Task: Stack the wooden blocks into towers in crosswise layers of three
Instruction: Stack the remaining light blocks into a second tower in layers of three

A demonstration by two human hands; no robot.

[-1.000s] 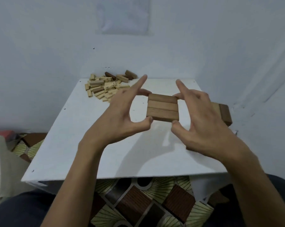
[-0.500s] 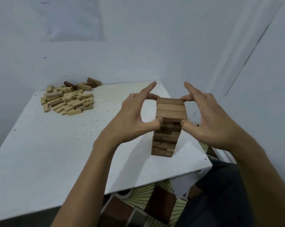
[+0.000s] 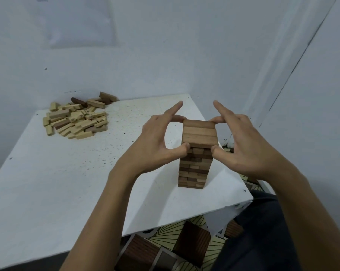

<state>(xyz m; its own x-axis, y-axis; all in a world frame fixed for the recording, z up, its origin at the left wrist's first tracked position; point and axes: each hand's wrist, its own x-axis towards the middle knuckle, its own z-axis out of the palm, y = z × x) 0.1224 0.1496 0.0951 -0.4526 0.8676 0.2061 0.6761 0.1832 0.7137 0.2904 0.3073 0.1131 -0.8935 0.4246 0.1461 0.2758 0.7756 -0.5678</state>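
Observation:
A tall tower of brown wooden blocks point(image 3: 194, 169) stands near the right front corner of the white table point(image 3: 67, 182). Its top layer point(image 3: 200, 134) is three blocks lying side by side. My left hand point(image 3: 155, 143) pinches that layer from the left, thumb at the near corner and a finger at the far corner, with the index finger raised. My right hand point(image 3: 241, 141) pinches it the same way from the right.
A pile of loose light and dark blocks point(image 3: 75, 118) lies at the table's far left, by the wall. Walls close in behind and to the right. The table's right edge is close to the tower. A patterned floor point(image 3: 175, 247) shows below.
The view swung left and downward, revealing the tower under the top layer. Both hands keep the same pinch on the three top blocks, which now sit on the tower.

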